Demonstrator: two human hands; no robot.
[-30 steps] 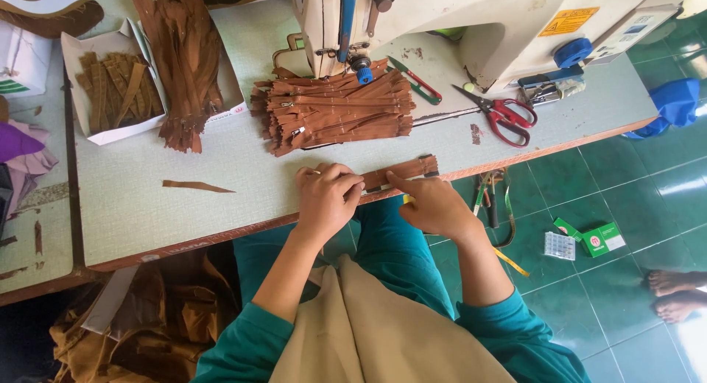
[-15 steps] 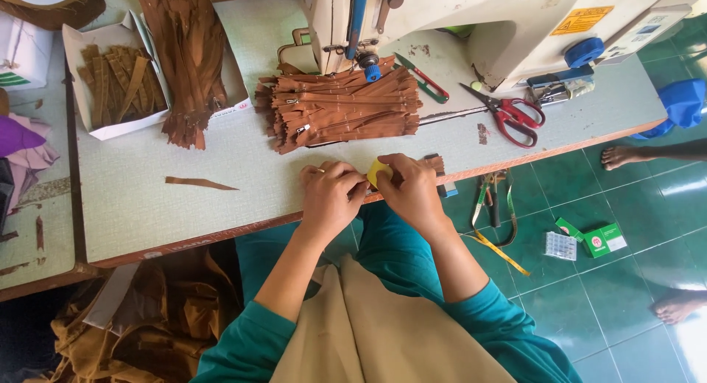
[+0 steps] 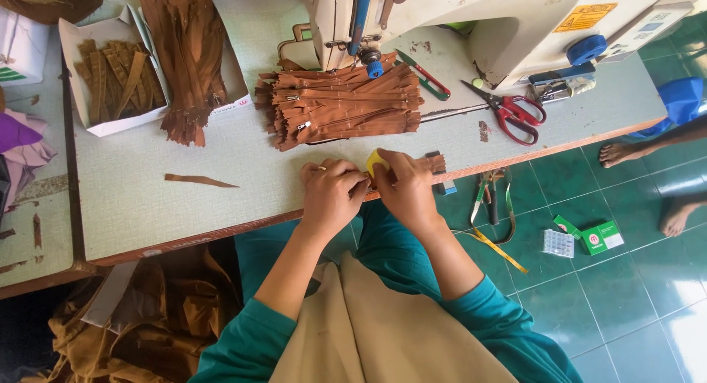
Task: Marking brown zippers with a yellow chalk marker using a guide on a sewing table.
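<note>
A brown zipper [image 3: 434, 163] lies along the near edge of the pale sewing table [image 3: 147, 206]. My left hand [image 3: 331, 195] presses down on the zipper's left part, fingers curled over it. My right hand [image 3: 403, 188] sits just beside it, touching the same zipper and pinching a small yellow object [image 3: 375, 162], possibly chalk, between the fingertips. Only the zipper's right end shows past my right hand. A heap of brown zippers [image 3: 342, 107] lies just beyond my hands, below the sewing machine [image 3: 456, 22].
Red-handled scissors [image 3: 512, 110] and a green-handled snipper [image 3: 423, 77] lie right of the heap. A white box of brown strips [image 3: 114, 74] and a bundle of zippers [image 3: 188, 51] sit at the far left. A loose brown strip [image 3: 199, 180] lies left. Another person's bare feet [image 3: 626, 155] stand on the green floor.
My right hand has moved left along the zipper, closing up against my left hand, and the yellow object now shows at its fingertips. Another person's feet have shifted on the floor.
</note>
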